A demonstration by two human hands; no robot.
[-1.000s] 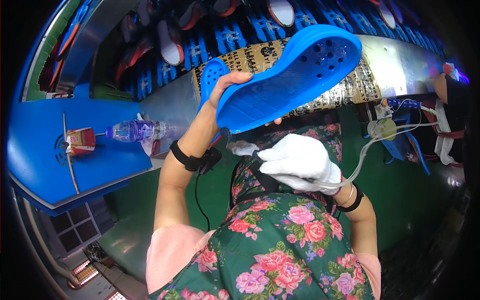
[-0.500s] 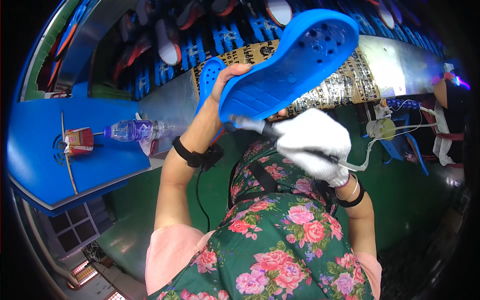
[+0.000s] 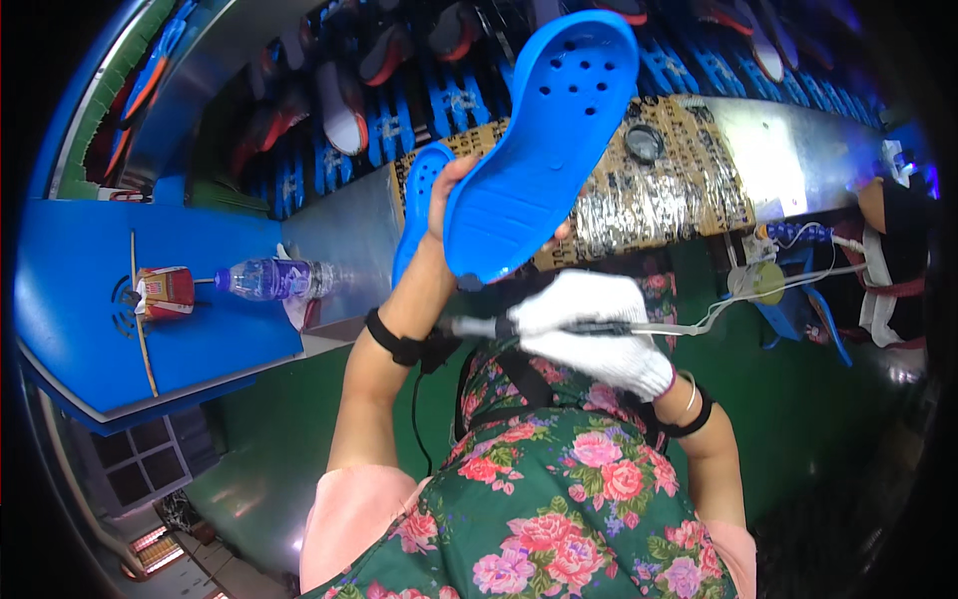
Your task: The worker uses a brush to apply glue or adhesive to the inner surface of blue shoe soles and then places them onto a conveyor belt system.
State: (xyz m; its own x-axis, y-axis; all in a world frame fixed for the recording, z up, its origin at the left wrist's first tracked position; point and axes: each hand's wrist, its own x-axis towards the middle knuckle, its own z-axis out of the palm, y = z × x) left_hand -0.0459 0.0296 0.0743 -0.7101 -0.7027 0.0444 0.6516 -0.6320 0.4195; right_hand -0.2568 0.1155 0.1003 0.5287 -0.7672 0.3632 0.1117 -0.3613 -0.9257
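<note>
On the blue table [image 3: 80, 290] at the left lie one small red carton [image 3: 165, 292] and one clear bottle [image 3: 271, 279]. The left hand [image 3: 451, 200] grips two blue shoe soles [image 3: 544, 150], raised above it, fingers wrapped around their lower end; the front sole's long axis runs diagonally, toe pointing up-right. Just below, the gloved right hand [image 3: 589, 329] is closed around one slim tool [image 3: 519, 326], lying horizontal, tip pointing left.

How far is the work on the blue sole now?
Done: nothing visibly finished. In hand: the left hand holds up the blue sole, and the gloved right hand points a pen-like tool toward its heel end. Left: a second blue sole waits behind.
</note>
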